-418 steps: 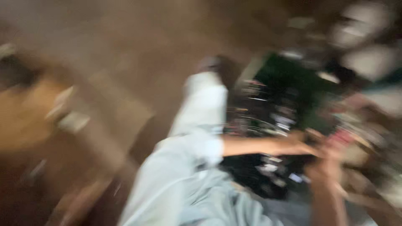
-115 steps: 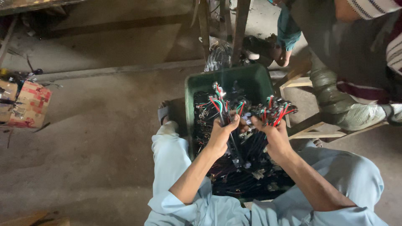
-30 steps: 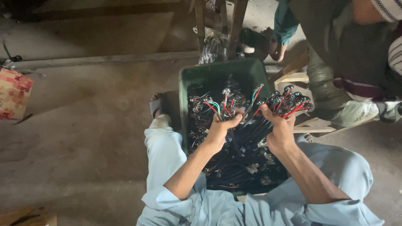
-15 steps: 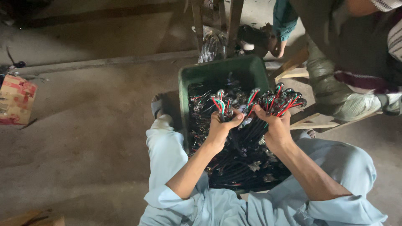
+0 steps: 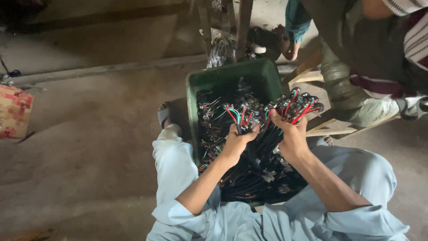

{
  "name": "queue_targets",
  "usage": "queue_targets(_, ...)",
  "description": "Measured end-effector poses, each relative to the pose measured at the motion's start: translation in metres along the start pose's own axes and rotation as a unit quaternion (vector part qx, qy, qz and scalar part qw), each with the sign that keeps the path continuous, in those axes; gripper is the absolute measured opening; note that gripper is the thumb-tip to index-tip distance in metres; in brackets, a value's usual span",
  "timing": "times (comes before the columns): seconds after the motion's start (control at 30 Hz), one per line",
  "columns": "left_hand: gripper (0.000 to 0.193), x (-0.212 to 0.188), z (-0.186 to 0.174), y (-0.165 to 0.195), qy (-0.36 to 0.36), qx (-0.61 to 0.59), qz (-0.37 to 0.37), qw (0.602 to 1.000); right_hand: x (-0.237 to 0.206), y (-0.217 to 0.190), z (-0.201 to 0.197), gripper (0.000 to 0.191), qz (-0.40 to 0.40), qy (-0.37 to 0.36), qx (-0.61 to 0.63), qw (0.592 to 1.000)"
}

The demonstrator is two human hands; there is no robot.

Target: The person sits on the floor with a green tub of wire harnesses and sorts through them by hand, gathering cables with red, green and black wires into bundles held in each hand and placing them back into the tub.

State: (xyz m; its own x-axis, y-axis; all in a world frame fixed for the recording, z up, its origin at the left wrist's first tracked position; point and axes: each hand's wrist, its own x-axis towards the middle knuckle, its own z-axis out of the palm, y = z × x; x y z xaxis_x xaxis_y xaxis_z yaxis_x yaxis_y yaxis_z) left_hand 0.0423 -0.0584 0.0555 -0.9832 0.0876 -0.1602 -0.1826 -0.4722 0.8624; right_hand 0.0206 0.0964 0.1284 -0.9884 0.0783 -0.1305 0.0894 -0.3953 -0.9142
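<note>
A green plastic crate [image 5: 225, 80] sits on the floor between my knees, filled with black cables that end in red, green and white wire tips. My left hand [image 5: 237, 139] is closed around a bundle of these cables [image 5: 238, 117], tips pointing up. Just to its right, my right hand [image 5: 290, 136] grips a second, larger cable bundle [image 5: 295, 106] above the crate's right side. Both bundles hang down into the pile [image 5: 258, 174]. My pale blue trouser legs flank the crate.
Another person [image 5: 370, 58] sits close at the upper right on a wooden stool [image 5: 325, 127], a foot near the crate's far corner. Wooden legs [image 5: 223, 27] stand behind the crate. A cardboard box [image 5: 13, 111] lies at the left edge on the concrete floor.
Over the last second both hands stayed over the crate holding the cable bundles, shifting them slightly; the right bundle has dropped a little lower and closer to the left one.
</note>
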Motion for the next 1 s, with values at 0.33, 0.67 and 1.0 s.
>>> queue_targets(0.33,0.009,0.005,-0.002,0.022,0.023,-0.021,-0.037,0.999,-0.005,-0.002,0.007,0.029,-0.013,-0.041,-0.040,0.998)
queue_targets(0.67,0.008,0.005,0.000,0.028,0.008,-0.007,0.074,0.997,0.001,-0.003,-0.009,0.024,-0.016,-0.028,-0.026,0.999)
queue_targets(1.0,0.014,0.001,0.005,0.032,0.074,0.011,0.059,0.995,-0.010,-0.014,0.011,0.023,0.023,-0.108,-0.113,0.987)
